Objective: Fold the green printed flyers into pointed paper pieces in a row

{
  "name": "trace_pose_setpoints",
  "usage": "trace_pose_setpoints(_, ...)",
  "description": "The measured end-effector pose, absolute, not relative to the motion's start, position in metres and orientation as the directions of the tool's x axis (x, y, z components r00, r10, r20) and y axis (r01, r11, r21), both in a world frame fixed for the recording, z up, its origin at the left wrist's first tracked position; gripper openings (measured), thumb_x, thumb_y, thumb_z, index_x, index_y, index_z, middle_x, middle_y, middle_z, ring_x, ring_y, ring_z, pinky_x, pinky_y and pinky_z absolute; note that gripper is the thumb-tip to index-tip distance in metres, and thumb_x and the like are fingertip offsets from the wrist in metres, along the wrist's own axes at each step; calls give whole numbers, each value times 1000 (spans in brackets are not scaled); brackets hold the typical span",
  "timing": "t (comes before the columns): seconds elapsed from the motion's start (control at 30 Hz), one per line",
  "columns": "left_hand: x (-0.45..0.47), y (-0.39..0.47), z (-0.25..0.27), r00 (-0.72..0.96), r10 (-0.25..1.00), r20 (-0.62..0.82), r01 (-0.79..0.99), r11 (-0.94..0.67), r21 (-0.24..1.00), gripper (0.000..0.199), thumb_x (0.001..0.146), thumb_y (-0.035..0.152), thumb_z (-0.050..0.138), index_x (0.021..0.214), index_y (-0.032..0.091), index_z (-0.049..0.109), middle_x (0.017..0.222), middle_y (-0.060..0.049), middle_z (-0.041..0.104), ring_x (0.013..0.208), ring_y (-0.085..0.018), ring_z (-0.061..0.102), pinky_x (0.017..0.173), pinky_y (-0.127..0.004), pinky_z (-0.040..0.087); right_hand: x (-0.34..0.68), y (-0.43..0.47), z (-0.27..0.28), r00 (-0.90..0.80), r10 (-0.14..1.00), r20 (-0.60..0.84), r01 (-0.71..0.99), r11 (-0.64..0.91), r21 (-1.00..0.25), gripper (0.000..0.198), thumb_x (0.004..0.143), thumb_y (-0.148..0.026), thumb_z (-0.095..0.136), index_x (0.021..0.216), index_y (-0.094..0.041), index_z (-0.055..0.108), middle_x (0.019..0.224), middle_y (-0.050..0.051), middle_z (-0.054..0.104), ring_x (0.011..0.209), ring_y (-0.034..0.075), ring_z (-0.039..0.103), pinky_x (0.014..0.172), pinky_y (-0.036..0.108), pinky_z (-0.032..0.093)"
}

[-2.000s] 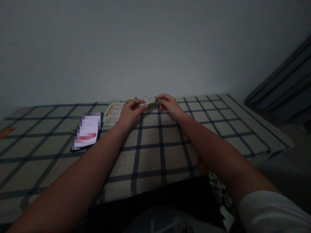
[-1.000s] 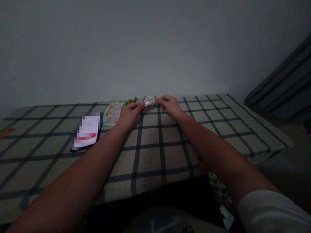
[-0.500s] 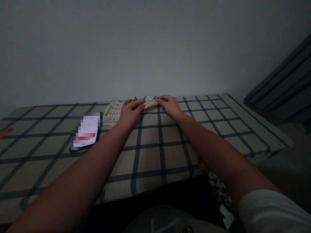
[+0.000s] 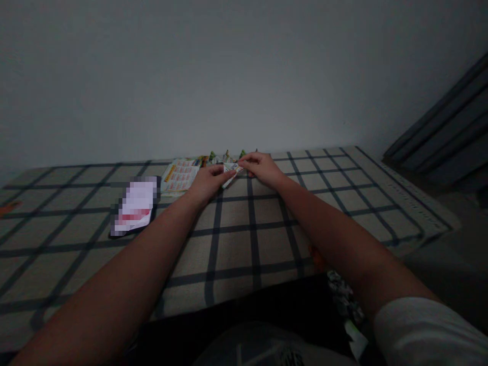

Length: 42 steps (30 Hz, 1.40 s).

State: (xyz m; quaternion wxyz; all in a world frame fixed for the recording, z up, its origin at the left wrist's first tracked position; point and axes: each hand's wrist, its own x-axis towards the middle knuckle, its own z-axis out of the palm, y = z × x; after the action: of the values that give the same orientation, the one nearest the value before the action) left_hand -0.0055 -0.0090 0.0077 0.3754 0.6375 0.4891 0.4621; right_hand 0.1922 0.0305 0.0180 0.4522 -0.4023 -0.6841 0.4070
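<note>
Between my two hands is a small folded piece of printed paper point(image 4: 230, 175), whitish with coloured print. My left hand point(image 4: 209, 182) pinches its left side between thumb and fingers. The fingertips of my right hand point(image 4: 260, 166) are closed on its upper right corner. Just behind the hands, small folded paper shapes point(image 4: 227, 155) with green and yellow tips stand in a row near the wall; my hands partly hide them. Left of my left hand lie flat printed sheets point(image 4: 181, 175) with rows of red and white blocks.
A phone point(image 4: 135, 206) with a lit, blurred screen lies left of my left forearm. The checked tablecloth point(image 4: 236, 239) covers the table, which meets a grey wall point(image 4: 244, 76). An orange item point(image 4: 9, 207) lies at the far left edge. Dark curtain folds point(image 4: 446, 117) hang at the right.
Both hands have come slightly nearer to me and the paper between them has turned to a steeper slant. More of the standing paper shapes now shows behind them.
</note>
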Motion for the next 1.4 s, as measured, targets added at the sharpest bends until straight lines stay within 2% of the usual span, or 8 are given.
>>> trace_pose_setpoints(0.13,-6,-13,13,131,969,212,270,-240,932,42,74,56,82,83,16,79,71,-3,69,62,-14,54,59,-27,39,191,30,18,-279,914,296,187,354,-916,11,87,-23,72,91,-13,74,75,1,68,54,7,50,52,20,41)
trace_pose_setpoints(0.33,-7,-10,11,145,977,157,277,-192,942,37,73,51,82,72,15,76,61,-1,62,55,-12,47,53,-26,32,191,30,17,-295,908,298,182,360,-915,9,87,-21,72,91,-13,73,75,1,67,54,7,50,50,20,41)
trace_pose_setpoints(0.57,-5,-10,11,47,979,198,242,-203,949,34,71,49,82,69,16,74,57,1,58,53,-11,43,51,-25,28,191,29,19,-260,924,280,96,313,-945,22,94,-27,69,113,-17,67,71,-3,64,50,6,50,48,18,41)
trace_pose_setpoints(0.73,-6,-8,13,23,970,241,188,-241,952,34,74,50,80,71,17,73,57,1,56,54,-12,44,51,-26,30,190,27,20,-339,919,199,157,264,-952,16,96,-30,66,94,-15,69,84,2,72,50,5,51,47,19,41)
trace_pose_setpoints(0.83,-6,-5,10,35,967,251,218,-252,943,37,74,52,80,66,17,69,56,2,52,53,-11,40,50,-26,27,190,24,22,-395,898,196,204,293,-934,21,95,-31,67,85,-13,70,74,1,68,51,6,51,48,19,39)
trace_pose_setpoints(1.0,-5,-8,10,34,973,226,266,-227,937,36,72,51,82,71,18,70,56,3,51,50,-10,38,49,-26,26,191,21,22,-399,897,192,254,309,-916,23,93,-34,67,83,-13,70,56,-4,56,53,9,52,52,20,38)
trace_pose_setpoints(1.17,-6,-11,13,44,974,221,298,-224,928,36,70,49,84,86,17,78,59,1,58,51,-11,43,49,-25,29,190,20,24,-420,889,184,265,314,-912,23,92,-34,67,81,-14,68,59,-3,57,54,9,51,53,22,37)
trace_pose_setpoints(1.4,-6,-8,11,17,983,182,300,-179,937,40,67,52,86,83,16,77,64,-2,67,54,-12,51,48,-24,34,189,18,24,-419,892,171,273,304,-913,22,93,-32,66,82,-13,67,64,-2,58,55,9,52,55,22,39)
